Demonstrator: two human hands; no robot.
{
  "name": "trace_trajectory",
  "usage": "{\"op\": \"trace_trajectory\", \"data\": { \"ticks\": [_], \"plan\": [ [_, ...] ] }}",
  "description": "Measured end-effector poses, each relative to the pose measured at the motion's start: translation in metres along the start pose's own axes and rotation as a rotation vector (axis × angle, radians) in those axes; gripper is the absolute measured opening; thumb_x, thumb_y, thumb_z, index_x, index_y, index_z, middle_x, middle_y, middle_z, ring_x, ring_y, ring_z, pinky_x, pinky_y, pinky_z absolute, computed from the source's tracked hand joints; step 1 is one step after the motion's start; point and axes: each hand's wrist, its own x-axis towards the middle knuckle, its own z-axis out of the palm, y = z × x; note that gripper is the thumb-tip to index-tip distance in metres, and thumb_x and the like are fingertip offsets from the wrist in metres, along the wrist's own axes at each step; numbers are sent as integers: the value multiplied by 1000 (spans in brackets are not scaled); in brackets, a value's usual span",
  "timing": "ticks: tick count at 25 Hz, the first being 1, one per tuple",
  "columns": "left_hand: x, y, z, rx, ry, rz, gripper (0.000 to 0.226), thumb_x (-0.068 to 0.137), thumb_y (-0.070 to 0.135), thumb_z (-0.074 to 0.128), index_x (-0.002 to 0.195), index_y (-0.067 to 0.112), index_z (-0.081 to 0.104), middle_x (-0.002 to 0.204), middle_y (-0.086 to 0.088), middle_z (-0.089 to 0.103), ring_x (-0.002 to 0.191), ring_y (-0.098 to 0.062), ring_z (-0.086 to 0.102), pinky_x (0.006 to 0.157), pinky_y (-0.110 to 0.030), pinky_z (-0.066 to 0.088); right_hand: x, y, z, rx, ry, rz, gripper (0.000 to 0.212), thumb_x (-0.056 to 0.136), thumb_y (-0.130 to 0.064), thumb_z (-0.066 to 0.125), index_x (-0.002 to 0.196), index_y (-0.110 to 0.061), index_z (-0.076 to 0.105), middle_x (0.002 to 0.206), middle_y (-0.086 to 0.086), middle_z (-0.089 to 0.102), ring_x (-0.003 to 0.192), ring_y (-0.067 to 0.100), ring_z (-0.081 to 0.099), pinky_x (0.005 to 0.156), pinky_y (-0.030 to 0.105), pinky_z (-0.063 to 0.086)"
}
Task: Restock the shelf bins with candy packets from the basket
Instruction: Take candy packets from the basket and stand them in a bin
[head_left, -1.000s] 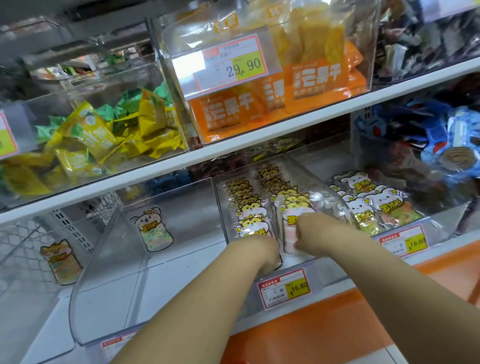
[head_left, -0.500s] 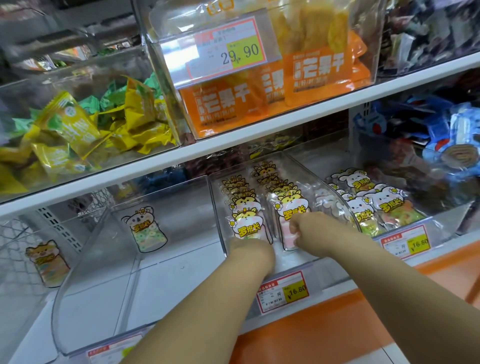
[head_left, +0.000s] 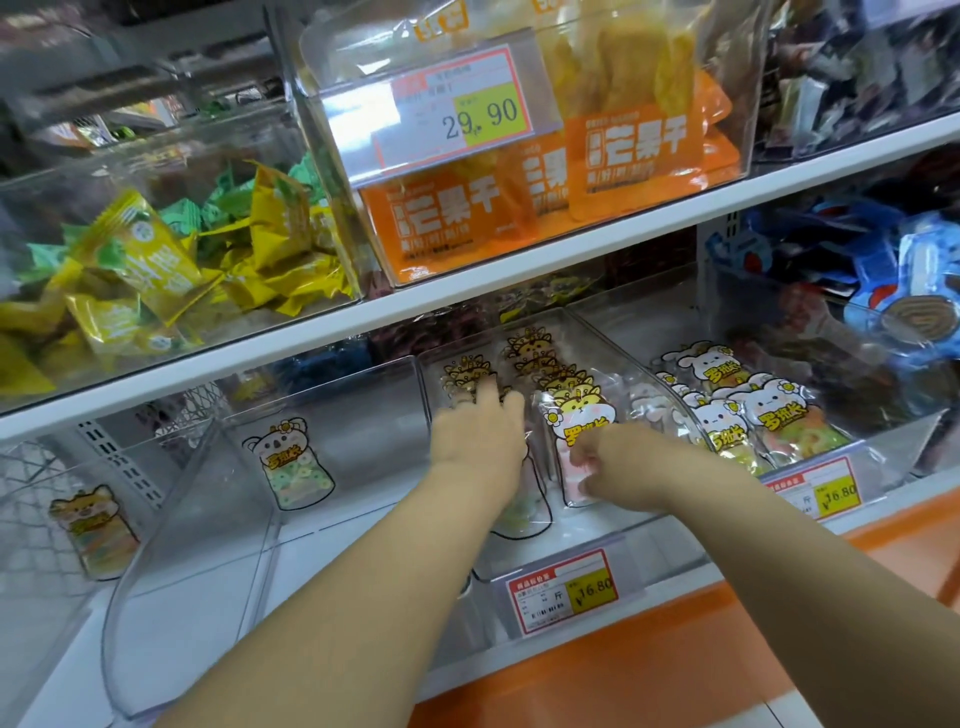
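Note:
A clear shelf bin (head_left: 597, 525) on the lower shelf holds two rows of candy packets with yellow tiger faces. My left hand (head_left: 480, 431) lies flat with straight fingers on the left row of packets (head_left: 465, 371). My right hand (head_left: 610, 460) pinches the lower part of the front packet (head_left: 574, 421) of the right row, which stands upright with pink candy inside. The basket is out of sight.
To the left stands a clear bin (head_left: 249, 525) with a single koala packet (head_left: 293, 462). A bin of white rabbit packets (head_left: 748, 410) is on the right. Price tags (head_left: 563, 590) hang at the bin fronts. The upper shelf (head_left: 467, 291) carries orange mango bags and yellow sweets.
My left hand has opened and slid deeper over the left row. My right hand stays on the front packet of the right row, which now stands more upright.

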Motion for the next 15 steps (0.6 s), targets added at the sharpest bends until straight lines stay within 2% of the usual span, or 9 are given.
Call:
{"op": "trace_trajectory", "data": {
  "ticks": [3, 6, 8, 10, 15],
  "plan": [
    [18, -9, 6, 62, -119, -35, 78, 89, 24, 69, 148, 16, 20, 150, -13, 30, 132, -34, 46, 98, -40, 38, 2, -5, 3, 33, -2, -30, 41, 98, -24, 54, 140, -23, 50, 141, 4, 52, 126, 25, 50, 94, 27, 43],
    [36, -14, 9, 43, -256, -40, 100, 85, 33, 77, 155, 18, 8, 158, -14, 23, 142, -38, 35, 106, -46, 37, 8, -3, 9, 83, 37, -29, 39, 95, -21, 55, 134, -25, 55, 133, 4, 58, 117, 24, 56, 89, 29, 47],
    [42, -17, 7, 20, -298, -32, 116, 73, 40, 87, 155, 18, 8, 157, -14, 23, 142, -39, 33, 107, -48, 38, 9, -1, 12, 83, 15, -31, 39, 95, -21, 55, 133, -26, 56, 135, 4, 57, 118, 24, 56, 92, 29, 47],
    [44, -20, 6, 21, -311, -28, 122, 66, 47, 90, 154, 19, 11, 155, -14, 25, 140, -38, 37, 107, -48, 39, 9, 0, 13, 86, -13, -41, 40, 96, -24, 56, 135, -26, 56, 139, 1, 55, 122, 22, 54, 98, 29, 45],
    [32, -15, 13, 257, -256, -37, 121, 66, 76, 72, 153, 18, 10, 149, -14, 32, 134, -32, 41, 106, -46, 35, 11, 2, 13, 98, -43, -52, 42, 97, -27, 57, 138, -27, 55, 147, -2, 50, 129, 21, 51, 106, 32, 43]
  ]
}}
